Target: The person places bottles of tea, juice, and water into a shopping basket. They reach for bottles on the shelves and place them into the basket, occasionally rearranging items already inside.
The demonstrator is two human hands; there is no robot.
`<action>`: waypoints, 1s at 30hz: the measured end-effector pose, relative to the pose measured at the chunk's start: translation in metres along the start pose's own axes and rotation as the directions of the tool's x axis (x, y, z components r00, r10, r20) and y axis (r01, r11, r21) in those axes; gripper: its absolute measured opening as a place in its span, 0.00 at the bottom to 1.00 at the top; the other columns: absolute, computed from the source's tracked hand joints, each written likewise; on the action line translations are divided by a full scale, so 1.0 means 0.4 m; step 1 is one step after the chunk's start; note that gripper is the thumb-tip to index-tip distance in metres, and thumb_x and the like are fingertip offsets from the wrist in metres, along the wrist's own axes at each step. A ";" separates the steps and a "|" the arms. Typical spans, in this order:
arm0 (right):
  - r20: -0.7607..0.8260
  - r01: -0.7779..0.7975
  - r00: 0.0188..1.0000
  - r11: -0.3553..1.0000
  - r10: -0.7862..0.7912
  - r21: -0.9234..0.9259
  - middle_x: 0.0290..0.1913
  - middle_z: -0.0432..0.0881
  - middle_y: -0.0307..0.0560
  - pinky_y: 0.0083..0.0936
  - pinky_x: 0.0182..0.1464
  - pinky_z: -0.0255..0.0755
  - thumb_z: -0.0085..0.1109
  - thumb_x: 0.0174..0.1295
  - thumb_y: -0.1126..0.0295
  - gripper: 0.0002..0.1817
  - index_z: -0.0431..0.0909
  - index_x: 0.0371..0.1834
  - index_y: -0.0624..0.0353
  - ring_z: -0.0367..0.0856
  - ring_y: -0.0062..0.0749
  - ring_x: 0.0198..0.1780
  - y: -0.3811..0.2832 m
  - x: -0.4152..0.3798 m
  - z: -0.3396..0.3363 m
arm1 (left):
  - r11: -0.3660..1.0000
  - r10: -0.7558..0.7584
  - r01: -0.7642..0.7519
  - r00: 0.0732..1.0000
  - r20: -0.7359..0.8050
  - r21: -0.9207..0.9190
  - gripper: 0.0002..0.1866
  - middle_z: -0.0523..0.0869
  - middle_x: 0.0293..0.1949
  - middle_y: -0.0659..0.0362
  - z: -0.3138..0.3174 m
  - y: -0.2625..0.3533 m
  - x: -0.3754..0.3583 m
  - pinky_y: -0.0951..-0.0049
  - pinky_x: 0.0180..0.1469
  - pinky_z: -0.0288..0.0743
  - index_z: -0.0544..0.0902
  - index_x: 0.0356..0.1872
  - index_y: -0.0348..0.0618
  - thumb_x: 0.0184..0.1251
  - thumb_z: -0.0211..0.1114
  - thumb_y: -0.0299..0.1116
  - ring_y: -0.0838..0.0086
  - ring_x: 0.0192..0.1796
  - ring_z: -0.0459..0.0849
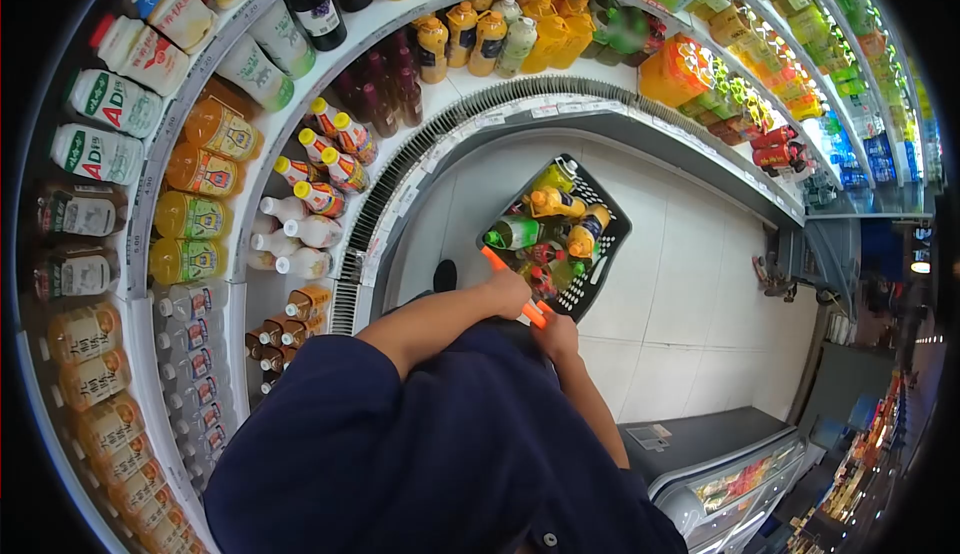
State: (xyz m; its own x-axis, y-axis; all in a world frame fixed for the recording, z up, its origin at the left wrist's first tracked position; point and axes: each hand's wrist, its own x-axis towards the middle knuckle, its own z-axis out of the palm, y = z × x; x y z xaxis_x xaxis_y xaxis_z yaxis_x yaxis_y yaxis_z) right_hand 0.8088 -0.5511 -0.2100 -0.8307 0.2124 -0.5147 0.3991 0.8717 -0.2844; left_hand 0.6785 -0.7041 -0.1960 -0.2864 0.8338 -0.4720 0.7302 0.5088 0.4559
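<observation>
Both of my hands grip the orange handle of a black shopping basket [590, 289]. My left hand [510, 292] is closed round the handle [538, 316] towards its upper left end. At the lower right end, my right hand [557, 336] is closed on the same bar. Inside the basket lie several drink bottles: a yellow-green one [558, 176], orange ones such as this bottle [587, 232], a green bottle [514, 233] and some with red labels [545, 266]. The basket's perforated side shows on the right; its underside is hidden.
Curved refrigerated shelves [400, 184] packed with drinks wrap round the left and top. Pale floor tiles [680, 274] lie beyond the basket. A glass-topped chest cabinet [730, 474] stands at the lower right. A dark shoe [445, 275] shows left of the basket.
</observation>
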 end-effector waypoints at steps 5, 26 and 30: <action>0.050 0.082 0.996 0.996 -0.080 -0.036 0.32 0.87 0.55 0.48 0.46 0.80 0.64 0.56 0.55 0.14 0.86 0.34 0.53 0.87 0.53 0.37 0.023 -0.077 0.033 | 0.994 -0.053 0.053 0.999 0.000 -0.096 0.11 0.90 0.32 0.49 0.092 0.050 -0.045 0.55 0.45 0.81 0.90 0.31 0.42 0.52 0.65 0.36 0.55 0.40 0.90; 0.161 0.436 0.891 0.899 -0.424 -0.045 0.28 0.85 0.56 0.46 0.42 0.80 0.65 0.57 0.55 0.15 0.84 0.30 0.57 0.86 0.53 0.34 0.089 -0.255 0.127 | 0.937 -0.323 0.317 0.946 -0.016 -0.146 0.12 0.90 0.35 0.50 0.289 0.261 -0.223 0.56 0.45 0.80 0.90 0.32 0.44 0.51 0.65 0.37 0.55 0.40 0.89; 0.225 0.431 0.887 0.898 -0.403 -0.092 0.31 0.86 0.55 0.47 0.43 0.80 0.67 0.57 0.52 0.17 0.84 0.32 0.56 0.87 0.54 0.36 0.096 -0.266 0.131 | 0.929 -0.337 0.321 0.939 -0.064 -0.182 0.12 0.89 0.33 0.49 0.317 0.278 -0.243 0.57 0.43 0.80 0.90 0.30 0.44 0.49 0.65 0.39 0.56 0.39 0.88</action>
State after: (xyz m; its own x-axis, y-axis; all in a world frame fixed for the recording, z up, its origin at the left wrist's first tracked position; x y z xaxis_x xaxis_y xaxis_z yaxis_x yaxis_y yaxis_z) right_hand 0.9328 -0.5632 -0.2084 -0.8104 -0.2622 -0.5239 -0.0354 0.9145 -0.4029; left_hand 0.8661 -0.7558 -0.1951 -0.5550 0.6253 -0.5486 0.4739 0.7797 0.4093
